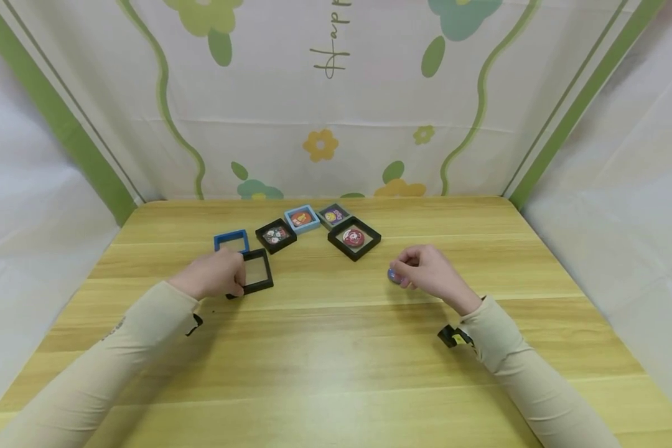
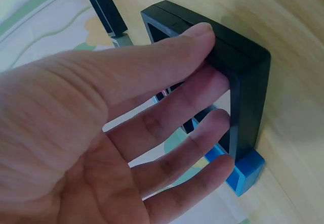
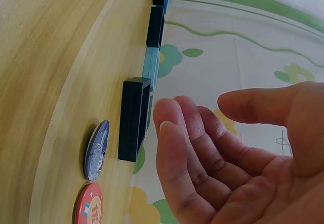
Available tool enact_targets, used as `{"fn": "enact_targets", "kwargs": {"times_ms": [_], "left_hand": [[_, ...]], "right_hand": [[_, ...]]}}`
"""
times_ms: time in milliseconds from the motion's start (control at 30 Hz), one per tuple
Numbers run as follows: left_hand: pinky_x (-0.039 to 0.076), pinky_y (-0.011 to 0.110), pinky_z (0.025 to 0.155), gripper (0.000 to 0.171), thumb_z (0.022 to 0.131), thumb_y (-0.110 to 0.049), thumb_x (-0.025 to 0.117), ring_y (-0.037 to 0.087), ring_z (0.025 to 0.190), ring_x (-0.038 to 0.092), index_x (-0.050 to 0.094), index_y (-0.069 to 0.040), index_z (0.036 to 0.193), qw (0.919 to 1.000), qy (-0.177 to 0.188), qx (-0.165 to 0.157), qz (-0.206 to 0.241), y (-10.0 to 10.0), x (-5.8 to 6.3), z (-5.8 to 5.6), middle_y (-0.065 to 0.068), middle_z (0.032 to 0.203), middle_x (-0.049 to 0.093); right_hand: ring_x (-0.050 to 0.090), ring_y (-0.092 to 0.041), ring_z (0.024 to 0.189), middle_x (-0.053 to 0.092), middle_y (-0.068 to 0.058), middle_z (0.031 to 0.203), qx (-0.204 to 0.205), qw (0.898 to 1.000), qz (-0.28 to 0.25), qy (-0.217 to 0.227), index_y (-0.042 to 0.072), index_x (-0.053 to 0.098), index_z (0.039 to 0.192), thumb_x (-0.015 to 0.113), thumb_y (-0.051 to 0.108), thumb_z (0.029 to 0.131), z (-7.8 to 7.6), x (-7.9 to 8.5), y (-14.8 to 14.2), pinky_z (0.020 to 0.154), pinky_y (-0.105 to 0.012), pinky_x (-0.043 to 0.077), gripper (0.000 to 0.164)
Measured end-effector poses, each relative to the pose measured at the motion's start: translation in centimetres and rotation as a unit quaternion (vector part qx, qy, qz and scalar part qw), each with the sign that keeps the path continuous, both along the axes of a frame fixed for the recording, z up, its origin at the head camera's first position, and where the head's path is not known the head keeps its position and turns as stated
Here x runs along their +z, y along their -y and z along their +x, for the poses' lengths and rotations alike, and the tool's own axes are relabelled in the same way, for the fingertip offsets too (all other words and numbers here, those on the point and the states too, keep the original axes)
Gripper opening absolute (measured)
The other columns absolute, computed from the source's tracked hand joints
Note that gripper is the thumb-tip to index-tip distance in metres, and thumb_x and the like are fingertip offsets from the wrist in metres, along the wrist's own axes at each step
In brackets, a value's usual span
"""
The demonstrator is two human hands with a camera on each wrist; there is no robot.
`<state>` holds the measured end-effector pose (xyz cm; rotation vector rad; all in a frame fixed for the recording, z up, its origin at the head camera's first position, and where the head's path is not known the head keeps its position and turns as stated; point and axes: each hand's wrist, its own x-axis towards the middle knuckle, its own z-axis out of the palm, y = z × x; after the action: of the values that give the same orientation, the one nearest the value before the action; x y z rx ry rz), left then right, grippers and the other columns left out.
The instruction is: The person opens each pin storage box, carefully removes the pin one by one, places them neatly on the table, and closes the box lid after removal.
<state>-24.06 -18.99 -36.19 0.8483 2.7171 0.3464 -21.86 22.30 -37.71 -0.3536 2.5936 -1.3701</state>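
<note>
My left hand [image 1: 215, 274] pinches one side of an empty black square frame [image 1: 259, 287], at the left of the table. In the left wrist view the thumb lies on the frame's outer edge [image 2: 238, 47], with the index finger on the inner side. My right hand [image 1: 434, 274] hovers with loosely bent fingers over two round badges. In the right wrist view its thumb and fingers are apart with nothing between them. Beside it lie a blue badge [image 3: 96, 150] and a red badge [image 3: 90, 206]; the hand mostly hides the red one in the head view.
An empty blue frame [image 1: 231, 235] adjoins the held one. Further back stand frames with badges inside: a black one [image 1: 260, 239], a light blue one [image 1: 305, 228], a grey one [image 1: 327, 207] and a larger black one [image 1: 372, 242]. A flowered cloth [image 1: 369, 93] hangs behind the table.
</note>
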Motion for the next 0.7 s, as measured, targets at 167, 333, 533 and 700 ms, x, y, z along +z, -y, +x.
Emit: {"fn": "enact_targets", "kwargs": {"times_ms": [167,333,533,700], "left_hand": [[0.026,0.024,0.048,0.052,0.084,-0.003,0.077,0.007,0.050,0.024,0.039,-0.019,0.052,0.9994,0.011,-0.024,-0.022,0.2,0.5,-0.2,-0.011,0.053,0.026],[0.028,0.024,0.049,0.043,0.092,-0.010,0.070,0.005,0.047,0.026,0.048,-0.017,0.055,0.9989,0.027,-0.037,-0.009,0.2,0.8,-0.7,-0.010,0.052,0.030],[0.030,0.024,0.047,0.037,0.097,-0.017,0.064,0.005,0.046,0.032,0.056,-0.015,0.061,0.9997,0.020,-0.015,0.000,-0.1,1.1,-1.5,-0.008,0.052,0.043],[0.033,0.027,0.047,0.034,0.098,-0.018,0.061,0.008,0.047,0.036,0.060,-0.013,0.064,0.9997,-0.022,0.009,-0.004,-0.8,1.5,-2.6,-0.004,0.055,0.048]], "right_hand": [[0.067,-0.037,0.078,0.069,-0.017,0.088,0.001,1.000,-0.002,0.001,-0.004,0.070,0.099,0.062,0.022,0.098,0.0,0.0,0.0,0.068,-0.048,0.055,0.027],[0.066,-0.038,0.077,0.069,-0.018,0.087,0.003,1.000,-0.006,0.001,-0.004,0.070,0.098,0.062,0.021,0.098,0.0,0.0,0.1,0.067,-0.048,0.055,0.026],[0.066,-0.038,0.077,0.069,-0.018,0.087,0.002,1.000,-0.004,0.000,-0.004,0.070,0.098,0.062,0.022,0.098,0.0,-0.1,0.1,0.067,-0.047,0.055,0.027],[0.066,-0.039,0.078,0.068,-0.018,0.088,0.002,1.000,-0.004,0.003,-0.004,0.069,0.100,0.061,0.022,0.099,0.0,0.0,0.1,0.068,-0.047,0.055,0.027]]}}
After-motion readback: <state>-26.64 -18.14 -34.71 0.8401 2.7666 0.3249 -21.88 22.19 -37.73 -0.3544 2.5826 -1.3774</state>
